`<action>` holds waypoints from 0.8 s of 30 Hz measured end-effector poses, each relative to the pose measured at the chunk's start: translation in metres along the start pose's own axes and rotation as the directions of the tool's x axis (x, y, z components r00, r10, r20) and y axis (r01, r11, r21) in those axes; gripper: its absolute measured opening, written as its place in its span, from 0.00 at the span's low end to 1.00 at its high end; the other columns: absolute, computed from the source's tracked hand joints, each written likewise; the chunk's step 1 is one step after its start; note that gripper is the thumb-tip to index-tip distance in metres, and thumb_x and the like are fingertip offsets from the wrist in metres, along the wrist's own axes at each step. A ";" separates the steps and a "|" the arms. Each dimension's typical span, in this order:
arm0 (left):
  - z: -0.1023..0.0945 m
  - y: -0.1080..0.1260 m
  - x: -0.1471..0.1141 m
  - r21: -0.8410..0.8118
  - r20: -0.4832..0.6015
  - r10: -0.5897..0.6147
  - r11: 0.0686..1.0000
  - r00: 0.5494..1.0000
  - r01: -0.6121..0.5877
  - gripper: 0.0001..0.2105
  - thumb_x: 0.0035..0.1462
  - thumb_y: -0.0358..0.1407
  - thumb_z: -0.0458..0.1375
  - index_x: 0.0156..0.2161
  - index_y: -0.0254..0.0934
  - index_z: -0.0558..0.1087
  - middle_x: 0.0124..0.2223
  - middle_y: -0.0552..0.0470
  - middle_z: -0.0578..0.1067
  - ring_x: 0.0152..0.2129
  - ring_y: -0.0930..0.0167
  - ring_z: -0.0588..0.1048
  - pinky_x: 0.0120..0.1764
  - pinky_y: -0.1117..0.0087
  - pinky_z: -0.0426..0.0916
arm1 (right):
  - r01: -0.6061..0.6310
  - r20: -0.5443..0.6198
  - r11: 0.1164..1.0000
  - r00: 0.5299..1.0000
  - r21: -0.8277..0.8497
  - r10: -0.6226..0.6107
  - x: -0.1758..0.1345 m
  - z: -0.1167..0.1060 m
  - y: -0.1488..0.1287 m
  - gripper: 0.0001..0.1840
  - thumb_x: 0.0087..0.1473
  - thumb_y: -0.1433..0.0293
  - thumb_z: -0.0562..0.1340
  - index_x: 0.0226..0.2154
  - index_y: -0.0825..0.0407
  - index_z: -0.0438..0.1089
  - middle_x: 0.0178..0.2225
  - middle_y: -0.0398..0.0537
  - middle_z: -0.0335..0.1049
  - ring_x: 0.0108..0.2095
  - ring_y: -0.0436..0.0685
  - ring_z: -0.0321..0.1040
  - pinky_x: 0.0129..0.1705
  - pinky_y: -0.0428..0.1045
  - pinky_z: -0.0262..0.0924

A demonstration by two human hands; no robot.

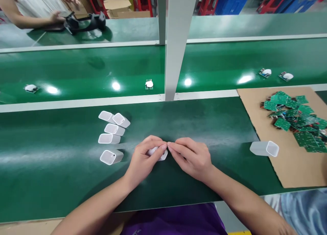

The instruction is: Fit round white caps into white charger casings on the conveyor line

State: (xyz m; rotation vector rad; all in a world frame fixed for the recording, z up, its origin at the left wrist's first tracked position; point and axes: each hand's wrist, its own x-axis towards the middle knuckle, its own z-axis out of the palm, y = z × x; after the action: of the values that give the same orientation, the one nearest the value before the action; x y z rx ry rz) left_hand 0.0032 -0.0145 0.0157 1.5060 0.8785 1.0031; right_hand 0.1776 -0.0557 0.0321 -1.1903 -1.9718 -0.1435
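Note:
A white plastic housing (162, 156) lies low over the green bench, partly hidden by the fingers of my left hand (143, 158), which is closed around it. My right hand (192, 156) is pinched, its thumb and forefinger meeting the left fingertips at the housing's upper right edge. Whatever is between those fingertips is too small to make out. To the left stand several hollow white housings (109, 138), their open ends facing me. Another white housing (260, 148) lies on its side at the right, partly over a cardboard sheet (278, 170).
Green circuit boards (304, 115) are heaped on the cardboard. Past a metal post (177, 40), a green conveyor strip (122, 66) carries a few small boards with white domes (149, 84). Across it, another person's hands (58, 16) are near a black strapped device (84, 23).

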 end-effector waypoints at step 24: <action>0.009 -0.011 -0.010 -0.443 0.009 -0.129 0.889 0.992 0.120 0.18 0.58 0.35 0.62 0.54 0.47 0.71 0.48 0.50 0.73 0.43 0.71 0.75 0.44 0.72 0.73 | -0.186 -0.048 0.966 0.979 0.182 0.197 0.009 -0.007 -0.009 0.06 0.57 0.79 0.63 0.35 0.53 0.74 0.31 0.44 0.74 0.28 0.47 0.71 0.24 0.42 0.63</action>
State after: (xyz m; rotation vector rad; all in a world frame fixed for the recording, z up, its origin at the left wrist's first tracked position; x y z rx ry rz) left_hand 0.0077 -0.0255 0.0032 1.0406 0.6911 1.0415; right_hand 0.1724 -0.0575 0.0451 -1.2353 -1.7618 0.0890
